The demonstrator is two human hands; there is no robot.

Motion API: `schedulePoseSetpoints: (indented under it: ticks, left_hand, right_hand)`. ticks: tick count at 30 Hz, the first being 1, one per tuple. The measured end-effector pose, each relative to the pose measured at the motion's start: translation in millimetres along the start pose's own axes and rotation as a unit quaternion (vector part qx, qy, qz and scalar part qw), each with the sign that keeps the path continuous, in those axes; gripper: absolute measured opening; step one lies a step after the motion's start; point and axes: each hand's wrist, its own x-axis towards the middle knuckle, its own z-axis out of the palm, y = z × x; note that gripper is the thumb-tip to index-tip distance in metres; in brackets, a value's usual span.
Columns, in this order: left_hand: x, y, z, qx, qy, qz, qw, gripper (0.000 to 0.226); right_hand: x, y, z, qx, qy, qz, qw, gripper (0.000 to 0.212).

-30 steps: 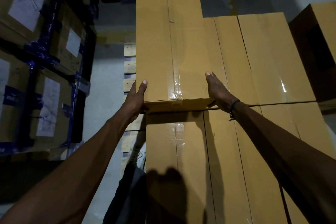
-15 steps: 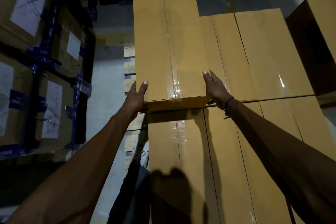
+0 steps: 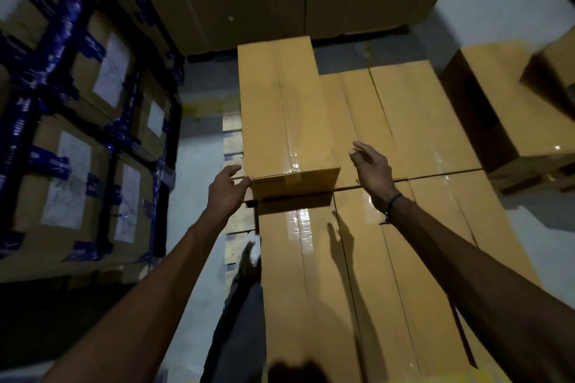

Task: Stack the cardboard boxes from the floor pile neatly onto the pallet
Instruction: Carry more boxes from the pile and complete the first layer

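Head view: both hands have come off the top box (image 3: 286, 115) — half a second ago they pressed its sides. The left hand (image 3: 225, 190) hovers at its near-left corner, fingers loosely spread; the right hand (image 3: 371, 169) hangs just right of it, fingers relaxed, holding nothing. The box rests on the far-left of the lower layer (image 3: 404, 227) on the pallet (image 3: 232, 146) — probably placed, so another box comes next.

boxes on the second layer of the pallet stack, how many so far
1. The upper box lies on the far-left corner of the bottom layer, its near end between the left hand and right hand. Nothing else sits on top.
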Motion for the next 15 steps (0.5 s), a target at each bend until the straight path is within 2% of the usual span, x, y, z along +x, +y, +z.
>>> schedulePoseSetpoints:
  ticks: [3, 8, 15]
  left_hand:
    - [-71.8, 41.0, -33.9, -0.04, 0.01, 0.026, 0.999, 0.043]
    - [-191.3, 94.6, -96.6, -0.033, 0.02, 0.086, 0.996, 0.033]
    - [-346.1, 146.9, -140.2, -0.067, 0.037, 0.125, 0.989, 0.031]
  right_hand:
    - [-60.4, -48.5, -33.5, 0.038, -0.009, -0.005, 0.999, 0.033]
    - [-177.3, -119.7, -97.8, 0.061, -0.019, -0.039, 0.997, 0.031]
    - [-320.7, -164.9, -190.4, 0.091, -0.025, -0.07, 0.993, 0.025]
